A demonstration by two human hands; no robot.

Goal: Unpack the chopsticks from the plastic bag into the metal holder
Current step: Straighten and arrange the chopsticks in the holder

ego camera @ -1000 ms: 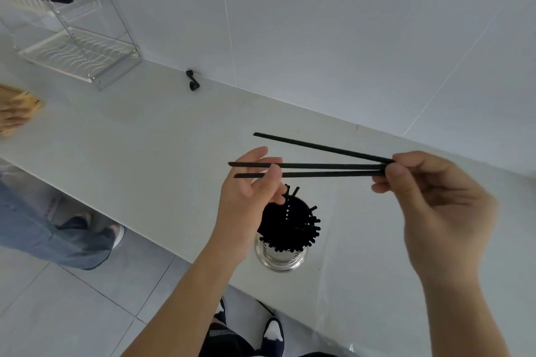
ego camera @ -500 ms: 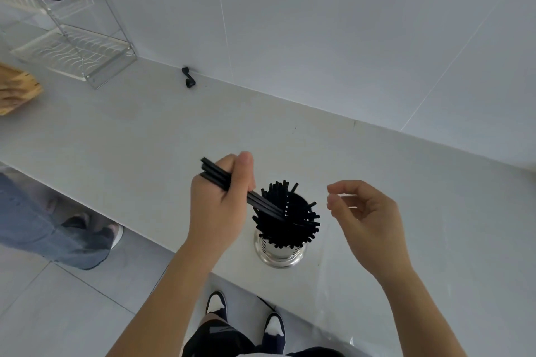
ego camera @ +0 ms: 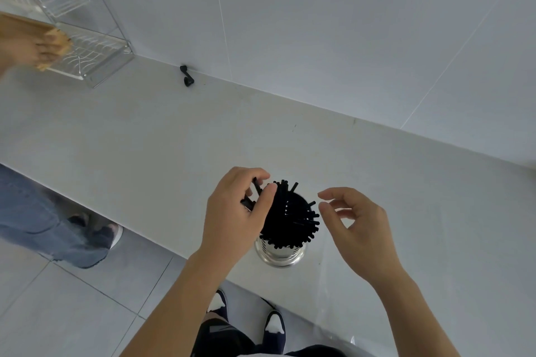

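- Head view: left hand (ego camera: 232, 211) is closed around a few thin black chopsticks (ego camera: 251, 195), gripped at their upper ends just left of the holder.
- Right hand (ego camera: 358, 229) is half open, fingers curled, holding nothing, just right of the holder.
- Round shiny metal holder (ego camera: 280, 252) stands upright on the pale grey counter (ego camera: 145, 136), packed with black chopsticks.
- Clear plastic bag (ego camera: 333, 307) lies flat on the counter near its front edge.

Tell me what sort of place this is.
Probably a kitchen: a white counter against a tiled wall, a wire dish rack at its far end, and a metal holder crammed with black chopsticks.
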